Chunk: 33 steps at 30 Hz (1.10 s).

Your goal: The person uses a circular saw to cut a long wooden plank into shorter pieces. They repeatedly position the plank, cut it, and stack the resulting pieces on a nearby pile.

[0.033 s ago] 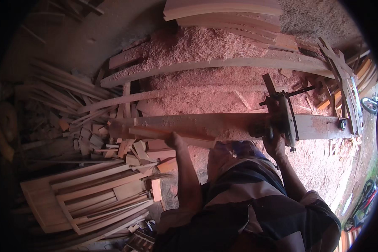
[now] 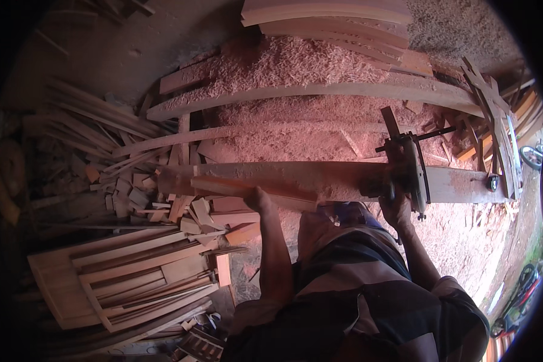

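A long wooden plank point(image 2: 271, 176) lies crosswise in front of me on a bench strewn with shavings. Over its front edge, my left hand point(image 2: 258, 199) is closed around a slim wooden strip point(image 2: 223, 187), which slants across the plank. On the right part of the plank rests a dark power tool point(image 2: 411, 169) with a flat base plate and a thin side rod; it looks like a circular saw. My right hand point(image 2: 396, 211) grips its near side, the fingers partly hidden by the tool.
Beyond the plank are curved boards point(image 2: 320, 90) and heaped shavings point(image 2: 295, 63). At left lie a pile of offcuts point(image 2: 130, 199) and a wooden panel frame point(image 2: 72, 265). A small black roll-shaped object point(image 2: 493, 182) sits near the plank's right end, beside leaning slats point(image 2: 495, 127).
My left hand and the wooden strip have shifted slightly to the right. The view has also moved a little. The power tool and my right hand stay at the same part of the plank.
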### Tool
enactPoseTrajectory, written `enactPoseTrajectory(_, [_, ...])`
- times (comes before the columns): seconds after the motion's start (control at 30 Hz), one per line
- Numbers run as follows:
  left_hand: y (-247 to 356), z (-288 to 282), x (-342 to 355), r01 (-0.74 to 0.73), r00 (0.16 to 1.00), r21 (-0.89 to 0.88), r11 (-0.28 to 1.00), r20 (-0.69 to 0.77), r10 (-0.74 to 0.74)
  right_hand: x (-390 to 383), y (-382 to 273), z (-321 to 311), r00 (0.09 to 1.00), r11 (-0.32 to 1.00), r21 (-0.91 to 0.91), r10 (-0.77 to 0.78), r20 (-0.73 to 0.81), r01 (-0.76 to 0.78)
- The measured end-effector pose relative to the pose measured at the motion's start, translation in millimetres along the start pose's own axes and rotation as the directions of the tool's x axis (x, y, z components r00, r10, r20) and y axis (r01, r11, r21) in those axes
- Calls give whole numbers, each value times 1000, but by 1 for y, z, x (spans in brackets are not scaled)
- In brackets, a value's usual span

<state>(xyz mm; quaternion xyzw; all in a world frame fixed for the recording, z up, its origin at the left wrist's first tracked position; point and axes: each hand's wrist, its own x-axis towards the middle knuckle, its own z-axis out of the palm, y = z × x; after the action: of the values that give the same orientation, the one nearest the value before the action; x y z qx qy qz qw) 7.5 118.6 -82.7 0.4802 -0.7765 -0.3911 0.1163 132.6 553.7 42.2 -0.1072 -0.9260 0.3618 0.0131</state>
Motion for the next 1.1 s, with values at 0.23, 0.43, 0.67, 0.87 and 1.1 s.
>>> enactPoseTrajectory(0.23, [-17,9,-2,103,922,-675,730,341,184,11,1,2,992,993,-81,-97,-82,91])
enactPoseTrajectory(0.43, [10,-7,-7,-240,970,489,838,158,185,9,0,0,999,1000,-11,-24,-27,24])
enactPoseTrajectory(0.67, [23,-36,-28,-594,803,480,645,408,436,10,4,2,998,997,49,62,28,-63])
enactPoseTrajectory(0.87, [5,-79,2,-849,520,315,424,637,569,13,-5,-4,1000,999,23,28,14,-28])
enactPoseTrajectory(1.1, [-45,-52,14,-799,544,473,372,305,781,13,-3,-3,1000,996,79,-30,-5,30])
